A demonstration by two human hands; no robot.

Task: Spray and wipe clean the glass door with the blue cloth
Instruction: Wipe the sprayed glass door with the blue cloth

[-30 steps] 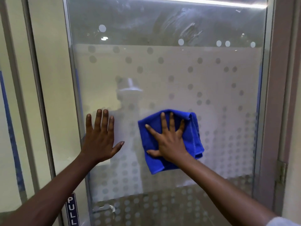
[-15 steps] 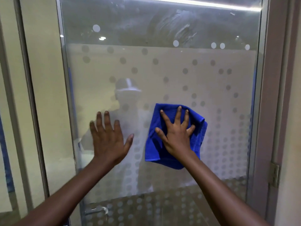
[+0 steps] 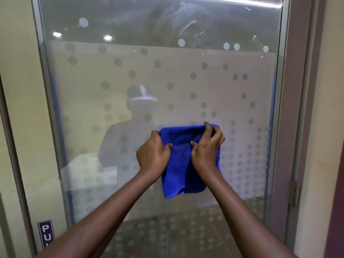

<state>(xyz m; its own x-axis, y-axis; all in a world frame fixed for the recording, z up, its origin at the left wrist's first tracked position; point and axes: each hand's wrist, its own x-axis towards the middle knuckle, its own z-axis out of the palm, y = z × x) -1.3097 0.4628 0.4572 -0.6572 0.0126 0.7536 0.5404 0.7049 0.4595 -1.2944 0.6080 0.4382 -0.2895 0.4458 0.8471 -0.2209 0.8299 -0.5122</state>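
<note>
A soft, square blue cloth (image 3: 178, 146) hangs in front of the tall, clear glass door (image 3: 130, 71), in the lower middle part of it. I cannot tell if the cloth touches the glass.

Both hands hold the cloth by its top. The left hand (image 3: 152, 153) is at the cloth's top left corner, with its fingers (image 3: 155, 134) curled round the edge and its thumb on the front. The right hand (image 3: 206, 148) is at the top right corner and pinches the edge between its bent fingers (image 3: 208, 127) and thumb. The rest of the cloth droops down between the two wrists, with its bottom edge loose and a bit folded.

The glass around the cloth has rows of small grey frosted dots. High above the cloth there are white smeary streaks (image 3: 186, 25) on the glass. To the left of the cloth, a dim reflection of a person (image 3: 134, 127) shows in the glass. Far down and to the left of the cloth is a small dark blue sign with white letters (image 3: 46, 233). To the right of the cloth is the grey metal door frame (image 3: 290, 108), and lower down on it sits a dull metal hinge (image 3: 294, 194).
</note>
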